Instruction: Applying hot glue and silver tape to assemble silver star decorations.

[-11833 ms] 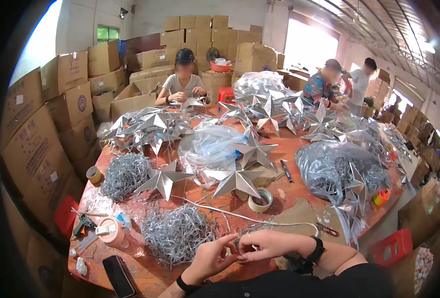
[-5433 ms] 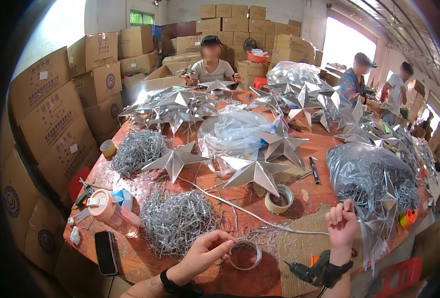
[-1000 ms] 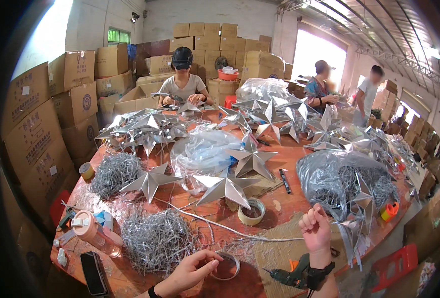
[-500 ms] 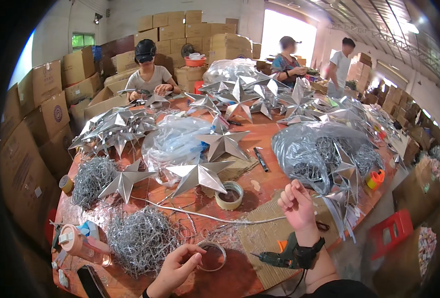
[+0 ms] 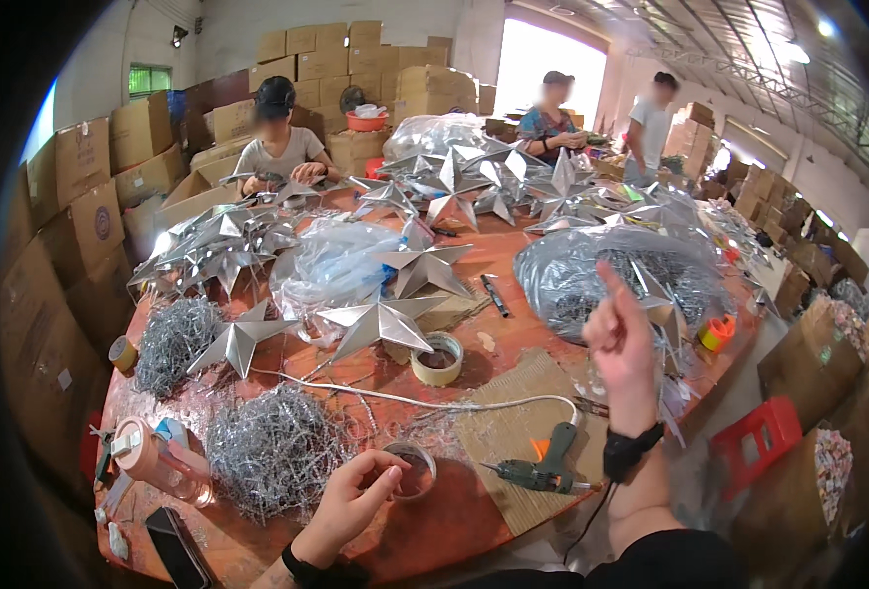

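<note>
Down at the near edge of the round worktop (image 5: 474, 510), the left hand (image 5: 351, 501) rests with fingers curled, thumb and fingertips pinching the rim of a small clear tape roll (image 5: 413, 471) that lies flat on the wood. Just to its left sits a heap of silver tinsel (image 5: 272, 452). The right hand (image 5: 621, 344) is raised off the worktop, held upright and loosely open with one finger extended; it grips nothing that I can see. Between the two hands, a green glue gun (image 5: 538, 473) lies on a cardboard sheet (image 5: 513, 432), its white cord (image 5: 434, 398) trailing toward the left edge. A wider tape roll (image 5: 438, 358) and a silver star (image 5: 380, 324) lie farther in.
</note>
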{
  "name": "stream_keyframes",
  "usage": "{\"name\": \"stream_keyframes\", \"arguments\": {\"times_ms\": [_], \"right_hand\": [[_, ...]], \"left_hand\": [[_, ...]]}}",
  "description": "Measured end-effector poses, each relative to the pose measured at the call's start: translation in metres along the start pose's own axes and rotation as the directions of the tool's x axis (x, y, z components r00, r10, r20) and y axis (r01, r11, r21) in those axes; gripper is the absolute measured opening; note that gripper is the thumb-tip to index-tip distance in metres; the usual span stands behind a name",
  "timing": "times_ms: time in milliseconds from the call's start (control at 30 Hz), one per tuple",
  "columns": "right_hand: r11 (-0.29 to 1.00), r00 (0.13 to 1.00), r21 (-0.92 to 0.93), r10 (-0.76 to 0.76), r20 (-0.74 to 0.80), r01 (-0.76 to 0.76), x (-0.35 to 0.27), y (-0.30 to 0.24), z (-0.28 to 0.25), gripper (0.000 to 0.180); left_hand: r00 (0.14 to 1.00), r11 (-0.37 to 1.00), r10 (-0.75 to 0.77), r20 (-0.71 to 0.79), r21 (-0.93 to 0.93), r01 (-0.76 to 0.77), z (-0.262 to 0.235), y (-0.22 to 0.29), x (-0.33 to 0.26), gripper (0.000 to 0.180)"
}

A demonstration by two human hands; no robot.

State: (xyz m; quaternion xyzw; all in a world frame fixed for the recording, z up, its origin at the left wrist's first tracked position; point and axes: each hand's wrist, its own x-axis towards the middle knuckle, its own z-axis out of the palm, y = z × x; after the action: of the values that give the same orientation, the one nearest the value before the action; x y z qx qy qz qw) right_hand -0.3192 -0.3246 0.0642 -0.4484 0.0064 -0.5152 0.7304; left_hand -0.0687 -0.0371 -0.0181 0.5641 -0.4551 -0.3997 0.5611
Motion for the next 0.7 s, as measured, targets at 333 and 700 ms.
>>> {"name": "stream_keyframes", "arguments": {"times_ms": [333,700], "right_hand": [[0.467,0.995,-0.88,-0.012,0.096,0.09,0.206,-0.118,0.132,0.084],[0.236,-0.268,-0.853,0.956,0.119,0.465,-0.058,-0.023,0.138,0.057]], "left_hand": [[0.995,0.996,0.091,-0.034,-0.013,-0.092,0.002,0.003,0.0,0.014],[0.986,0.986,0.163,0.047,0.04,-0.165,0.004,0.015,-0.023,0.017]]}}
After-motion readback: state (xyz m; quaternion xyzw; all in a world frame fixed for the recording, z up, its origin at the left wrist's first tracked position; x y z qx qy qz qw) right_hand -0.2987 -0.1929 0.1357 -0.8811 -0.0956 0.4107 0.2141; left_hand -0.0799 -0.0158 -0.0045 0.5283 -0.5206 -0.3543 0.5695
